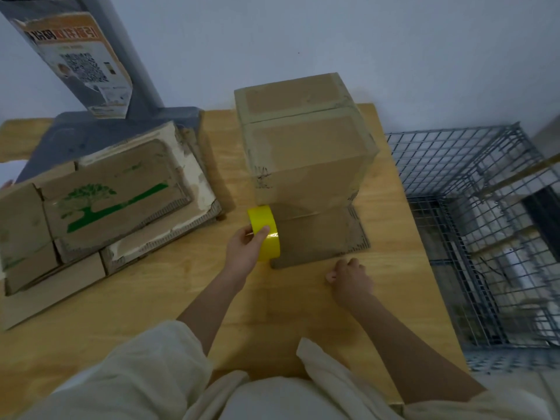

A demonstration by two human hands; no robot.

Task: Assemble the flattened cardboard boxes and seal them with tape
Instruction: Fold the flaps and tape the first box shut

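Risk noted: the tape roll [264, 234], standing on edge near the middle of the table [169, 286], could roll or stick to itself if grip slackens. The left hand [244, 248] is pinching it beside the box [306, 147]. The right hand [351, 278] is resting curled, holding nothing, at the front edge of the box's lowered flap [318, 237].

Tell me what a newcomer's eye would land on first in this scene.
The bright yellow tape roll stands out first, held in the grip of the left hand at the middle of the wooden table. Just behind it stands the tall taped cardboard box, one flap lying flat toward the person. The right hand rests curled on the table near that flap's edge.
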